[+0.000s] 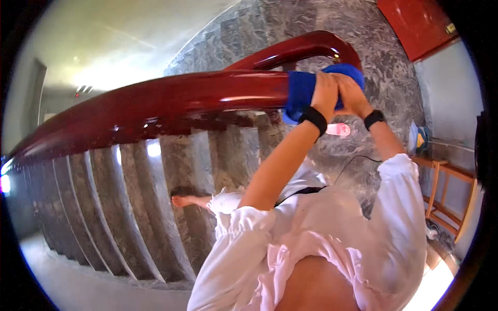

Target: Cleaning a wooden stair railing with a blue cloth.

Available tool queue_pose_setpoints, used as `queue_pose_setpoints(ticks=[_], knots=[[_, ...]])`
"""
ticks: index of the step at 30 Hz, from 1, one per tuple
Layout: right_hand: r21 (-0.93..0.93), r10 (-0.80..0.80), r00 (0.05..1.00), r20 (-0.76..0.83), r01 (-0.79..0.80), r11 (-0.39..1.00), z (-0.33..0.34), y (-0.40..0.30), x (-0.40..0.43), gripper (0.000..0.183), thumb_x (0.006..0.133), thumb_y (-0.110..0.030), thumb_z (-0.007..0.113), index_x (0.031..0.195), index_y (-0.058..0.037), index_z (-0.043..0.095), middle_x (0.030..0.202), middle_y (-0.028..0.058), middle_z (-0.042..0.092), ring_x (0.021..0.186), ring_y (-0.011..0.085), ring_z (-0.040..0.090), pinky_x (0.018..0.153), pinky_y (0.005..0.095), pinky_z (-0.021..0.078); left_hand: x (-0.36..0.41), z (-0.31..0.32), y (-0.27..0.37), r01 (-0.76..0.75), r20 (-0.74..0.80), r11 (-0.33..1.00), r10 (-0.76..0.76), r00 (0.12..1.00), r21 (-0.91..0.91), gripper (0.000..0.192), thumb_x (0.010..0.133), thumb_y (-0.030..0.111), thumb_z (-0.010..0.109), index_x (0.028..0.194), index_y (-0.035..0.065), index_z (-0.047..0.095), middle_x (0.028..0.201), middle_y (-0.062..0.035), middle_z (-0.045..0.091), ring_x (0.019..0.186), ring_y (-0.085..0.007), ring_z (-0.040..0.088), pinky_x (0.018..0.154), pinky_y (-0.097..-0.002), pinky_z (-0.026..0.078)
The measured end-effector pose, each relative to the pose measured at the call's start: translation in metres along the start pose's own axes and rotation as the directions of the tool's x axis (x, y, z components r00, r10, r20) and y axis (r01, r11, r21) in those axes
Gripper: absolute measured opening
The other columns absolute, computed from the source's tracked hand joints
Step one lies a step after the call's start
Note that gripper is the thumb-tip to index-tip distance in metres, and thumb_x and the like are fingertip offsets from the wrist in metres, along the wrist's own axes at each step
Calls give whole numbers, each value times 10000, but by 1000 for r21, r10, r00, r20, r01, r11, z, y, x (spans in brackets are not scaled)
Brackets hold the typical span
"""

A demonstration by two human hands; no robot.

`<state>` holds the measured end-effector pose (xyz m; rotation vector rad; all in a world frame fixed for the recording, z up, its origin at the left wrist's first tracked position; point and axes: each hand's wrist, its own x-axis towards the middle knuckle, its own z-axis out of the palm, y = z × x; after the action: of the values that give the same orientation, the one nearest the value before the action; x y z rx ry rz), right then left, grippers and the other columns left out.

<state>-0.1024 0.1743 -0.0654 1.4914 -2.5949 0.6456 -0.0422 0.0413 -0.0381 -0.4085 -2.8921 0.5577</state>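
Note:
A thick, glossy dark-red wooden handrail (186, 91) runs from the left up to a rounded bend (325, 41) at its end. Blue cloth (300, 90) is wrapped over the rail near that bend, with another part lying against the bend's side. My left hand (326, 92) grips the cloth on top of the rail. Close beside it, my right hand (353, 92) also holds the cloth, its fingers partly hidden. Black bands circle both wrists.
Stone stairs (175, 217) descend to the left under the rail; my bare foot (182, 200) rests on one step. On the landing lie a pink slipper (338, 129) and a thin black cable (356, 157). A wooden frame (437, 186) stands at the right wall, below a red panel (416, 27).

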Motion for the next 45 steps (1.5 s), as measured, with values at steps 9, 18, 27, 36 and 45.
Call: queue_pose_setpoints(ticks=[9,18,27,36,45], knots=[[-78,-232,950,-211,220,972,-7,-103,99,858,526,-328,751,1187,48,352,1176,201,448,1042,337,469,901,400,364,-77,-28,-127,109,-255,990,-129,958,-92,555,681,206,533,1147,-67,402,1114,-173,460,1081,-273,410,938,-331,300],[-88,-472,822,-320,470,878,-17,-308,295,784,523,-335,742,1096,75,398,1042,205,495,965,313,512,797,368,442,-232,-100,-365,190,-314,975,-217,924,-115,809,475,281,750,1173,62,406,1190,-114,452,1117,-259,426,949,-339,335],[22,-437,845,-308,465,885,-14,-449,426,876,486,-482,728,1099,53,405,970,167,532,889,309,551,698,376,487,-306,-151,-523,376,-50,926,-375,926,27,982,342,327,793,1181,20,386,1232,-168,407,1158,-312,367,970,-363,293],[156,-290,830,-477,404,901,12,-435,421,821,513,-493,707,1059,59,441,973,181,510,878,300,523,710,430,443,-277,-145,-492,351,67,864,-399,914,361,979,402,239,774,1243,-7,338,1379,-91,215,1298,-256,129,1056,-406,97],[363,-302,912,-278,391,846,2,-308,309,851,525,-570,691,1006,86,443,850,217,540,771,346,556,677,399,467,-199,-123,-380,101,303,975,-159,939,200,988,376,348,755,1170,-97,371,1257,-191,368,1256,-288,227,1059,-377,122]])
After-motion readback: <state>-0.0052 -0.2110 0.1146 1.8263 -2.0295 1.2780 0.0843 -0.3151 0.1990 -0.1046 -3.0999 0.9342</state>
